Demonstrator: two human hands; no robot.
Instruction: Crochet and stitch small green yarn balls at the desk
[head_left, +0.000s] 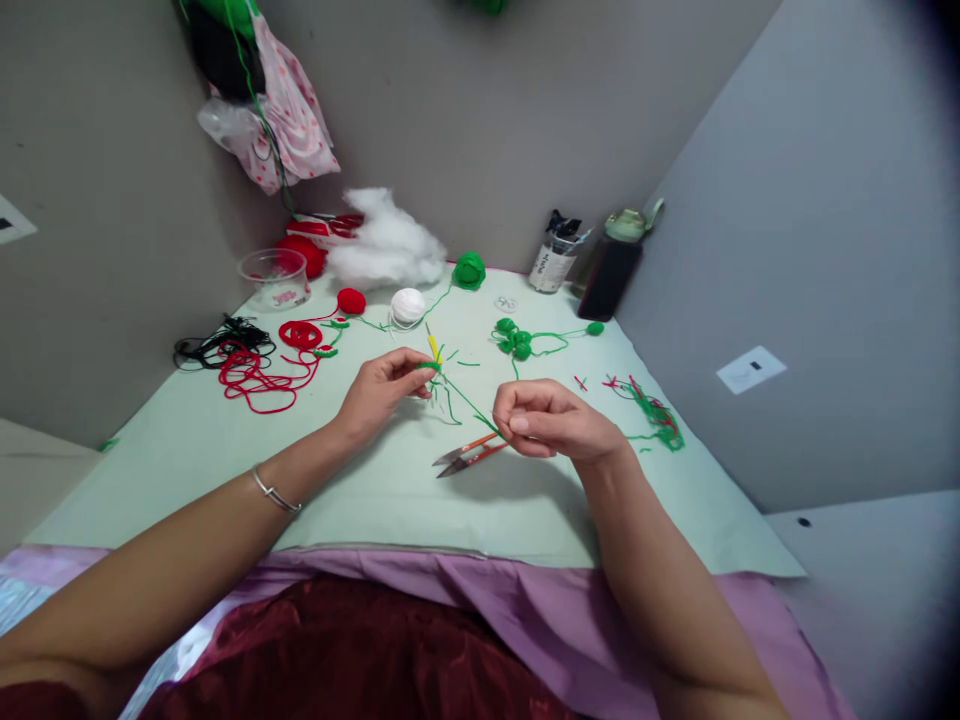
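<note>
Green yarn (463, 400) runs taut between both hands above the middle of the table (187, 440). The left hand (382, 385) pinches one end at a small green piece (429, 367), thumb and forefinger closed on it, with a yellow hook (433, 347) standing just behind. The right hand (551, 418) is clenched around the other end of the strand (fingertips curled under, so the exact hold is hidden). Orange snips (469, 455) lie on the table just below the right hand, blades pointing left. Green crochet bits (517, 340) sit beyond the hands; green scraps (656, 415) lie toward the right edge. Red yarn (259, 375) and black cord (214, 342) are tangled near the left edge. A white ball (407, 305), green ball (469, 270), stuffing (386, 245) and bottle (615, 265) line the far edge.
</note>
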